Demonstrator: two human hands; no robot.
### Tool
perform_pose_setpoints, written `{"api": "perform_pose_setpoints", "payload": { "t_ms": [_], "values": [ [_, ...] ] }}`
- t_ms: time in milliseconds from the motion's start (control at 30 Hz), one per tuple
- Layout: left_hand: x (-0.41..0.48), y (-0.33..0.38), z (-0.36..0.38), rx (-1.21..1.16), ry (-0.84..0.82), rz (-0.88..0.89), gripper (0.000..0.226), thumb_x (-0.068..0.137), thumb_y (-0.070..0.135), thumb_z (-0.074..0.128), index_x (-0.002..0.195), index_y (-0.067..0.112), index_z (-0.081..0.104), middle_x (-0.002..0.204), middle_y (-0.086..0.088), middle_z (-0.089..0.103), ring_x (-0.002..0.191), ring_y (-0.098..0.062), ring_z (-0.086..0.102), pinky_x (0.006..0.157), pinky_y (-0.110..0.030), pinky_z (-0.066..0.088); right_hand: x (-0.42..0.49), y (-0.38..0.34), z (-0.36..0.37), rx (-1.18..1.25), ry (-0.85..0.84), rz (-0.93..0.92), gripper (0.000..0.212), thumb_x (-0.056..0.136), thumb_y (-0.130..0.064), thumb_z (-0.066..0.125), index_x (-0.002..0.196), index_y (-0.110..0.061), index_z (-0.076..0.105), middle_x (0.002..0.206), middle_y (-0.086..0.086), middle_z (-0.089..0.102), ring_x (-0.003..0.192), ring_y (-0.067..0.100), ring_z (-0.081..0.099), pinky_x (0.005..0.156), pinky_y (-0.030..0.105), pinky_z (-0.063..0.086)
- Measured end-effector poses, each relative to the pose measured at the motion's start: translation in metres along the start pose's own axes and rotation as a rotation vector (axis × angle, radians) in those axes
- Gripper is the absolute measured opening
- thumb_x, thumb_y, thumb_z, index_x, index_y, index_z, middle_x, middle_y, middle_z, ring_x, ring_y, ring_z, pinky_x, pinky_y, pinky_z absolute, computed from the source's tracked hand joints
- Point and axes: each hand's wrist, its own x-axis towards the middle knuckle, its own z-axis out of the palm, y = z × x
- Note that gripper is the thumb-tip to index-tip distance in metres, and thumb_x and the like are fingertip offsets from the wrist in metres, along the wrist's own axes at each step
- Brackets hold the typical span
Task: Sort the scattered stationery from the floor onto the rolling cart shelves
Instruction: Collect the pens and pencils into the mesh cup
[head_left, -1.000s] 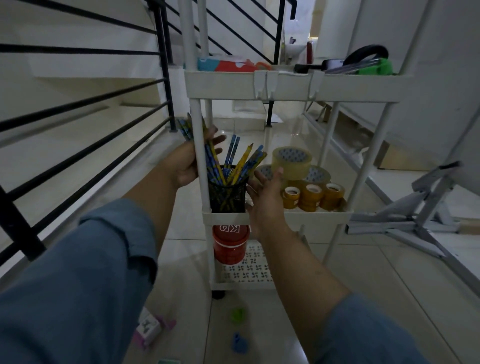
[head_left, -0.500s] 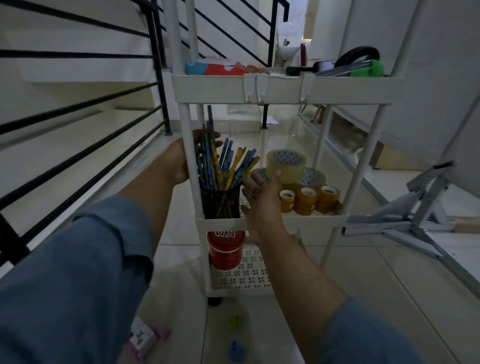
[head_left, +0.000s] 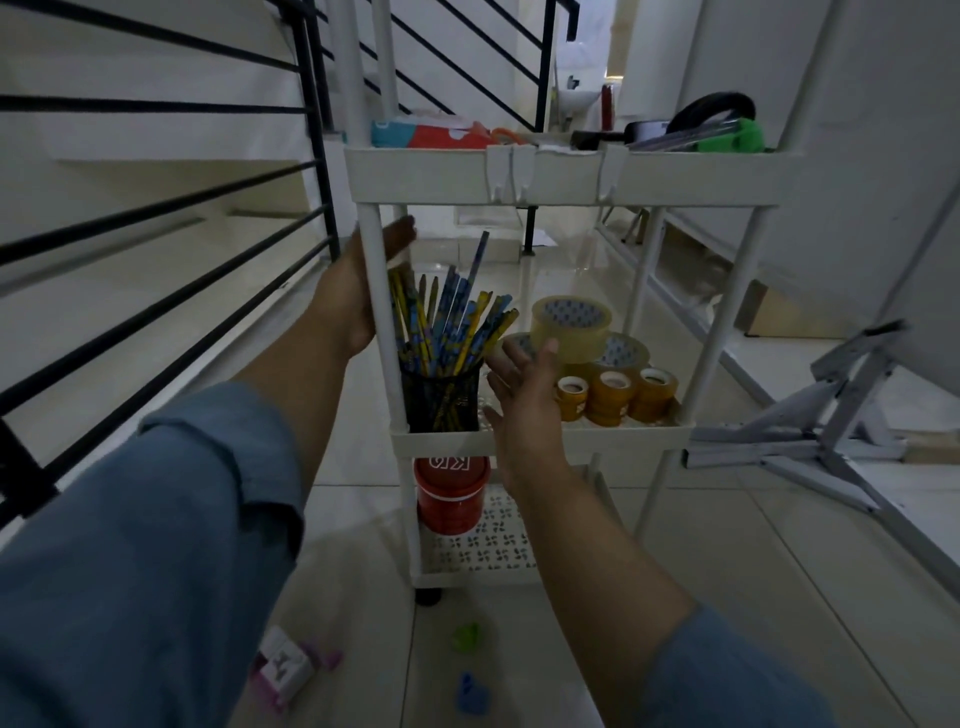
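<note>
A pink-and-white item (head_left: 283, 670) lay unsorted on the floor. The left hand (head_left: 343, 301) was flat beside a corner post of the cart (head_left: 561, 179), grip fully open and empty. Contact could not be confirmed; it likely steadied the frame. The pencils (head_left: 452, 322) leaned together in a mesh cup (head_left: 441, 402) on the middle shelf (head_left: 597, 439). Green (head_left: 467, 635) and blue (head_left: 471, 693) pieces lay on the floor below. The right hand (head_left: 524, 384) hovered just beside the cup, fingers spread, holding nothing, in front of the tape rolls (head_left: 571, 325).
</note>
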Motion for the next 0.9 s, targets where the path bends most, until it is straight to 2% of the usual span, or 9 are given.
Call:
{"api": "perform_pose_setpoints", "payload": {
  "t_ms": [67,167,233,367,533,700,733,833,900],
  "values": [
    [-0.007,-0.002,-0.004,-0.063,0.117,-0.002,0.045,0.099,0.046,0.035,0.120,0.016,0.061,0.117,0.000,0.064,0.101,-0.017,0.061,0.088,-0.029,0.053,-0.007,0.004,0.000,-0.006,0.024,-0.014,0.063,0.096,-0.055,0.016,0.140,-0.018,0.042,0.141,0.003,0.047,0.133,0.017,0.040,0.111,0.037,0.028],
    [-0.033,-0.019,-0.012,-0.053,0.279,0.003,0.053,0.099,0.050,0.027,0.135,0.020,0.049,0.142,-0.002,0.048,0.133,-0.017,0.041,0.115,-0.040,0.025,-0.023,0.010,0.000,0.003,0.099,-0.051,0.057,0.099,-0.050,0.020,0.136,-0.016,0.047,0.135,0.005,0.052,0.127,0.017,0.045,0.111,0.039,0.033],
    [-0.070,-0.036,-0.011,-0.029,0.422,0.008,0.049,0.099,0.045,0.029,0.137,0.019,0.047,0.143,0.003,0.045,0.132,-0.011,0.036,0.116,-0.036,0.020,-0.039,0.019,-0.004,0.015,0.159,-0.039,0.049,0.100,-0.044,0.024,0.128,-0.015,0.052,0.127,0.004,0.057,0.119,0.017,0.051,0.105,0.038,0.040],
    [-0.157,-0.082,-0.009,0.041,0.548,-0.031,0.036,0.100,0.032,0.036,0.130,0.020,0.051,0.131,0.008,0.050,0.120,-0.006,0.043,0.110,-0.027,0.030,-0.083,0.062,-0.019,-0.117,0.228,0.038,0.029,0.097,-0.029,0.038,0.110,-0.018,0.060,0.108,0.006,0.063,0.097,0.019,0.059,0.081,0.032,0.050],
    [-0.272,-0.162,-0.004,0.239,0.476,-0.164,0.015,0.099,0.021,0.042,0.100,0.026,0.056,0.112,0.002,0.060,0.104,-0.014,0.055,0.094,-0.033,0.045,-0.146,0.142,-0.061,-0.350,0.122,0.199,0.022,0.099,-0.020,0.039,0.108,-0.012,0.057,0.091,0.002,0.063,0.084,0.019,0.060,0.069,0.024,0.050],
    [-0.374,-0.226,-0.034,0.560,0.171,-0.480,0.009,0.094,0.012,0.051,0.100,0.016,0.057,0.097,-0.012,0.064,0.089,-0.028,0.063,0.083,-0.034,0.053,-0.188,0.205,-0.120,-0.969,-0.166,0.283,0.022,0.096,-0.018,0.048,0.091,-0.001,0.061,0.091,0.018,0.064,0.085,0.031,0.061,0.082,0.046,0.052],
    [-0.388,-0.230,-0.044,0.643,0.108,-0.506,0.008,0.093,0.012,0.053,0.099,0.014,0.058,0.093,-0.015,0.065,0.084,-0.030,0.065,0.081,-0.037,0.055,-0.194,0.210,-0.129,-1.118,-0.245,0.280,0.024,0.095,-0.019,0.050,0.088,0.002,0.062,0.090,0.020,0.065,0.082,0.029,0.061,0.081,0.044,0.051],
    [-0.424,-0.224,-0.075,0.980,0.149,-0.558,0.011,0.090,0.021,0.056,0.086,0.010,0.056,0.078,-0.011,0.063,0.077,-0.031,0.060,0.068,-0.029,0.045,-0.215,0.212,-0.148,-1.410,-0.386,0.256,0.024,0.092,-0.024,0.054,0.079,-0.004,0.059,0.079,0.011,0.059,0.075,0.020,0.053,0.058,0.027,0.040],
    [-0.448,-0.209,-0.084,1.130,0.177,-0.625,0.027,0.087,0.035,0.059,0.074,0.014,0.049,0.068,-0.002,0.054,0.072,-0.025,0.054,0.063,-0.027,0.036,-0.231,0.207,-0.158,-1.540,-0.500,0.115,0.022,0.089,-0.027,0.056,0.086,-0.006,0.060,0.084,0.007,0.059,0.079,0.021,0.054,0.059,0.027,0.041]
  ]
}}
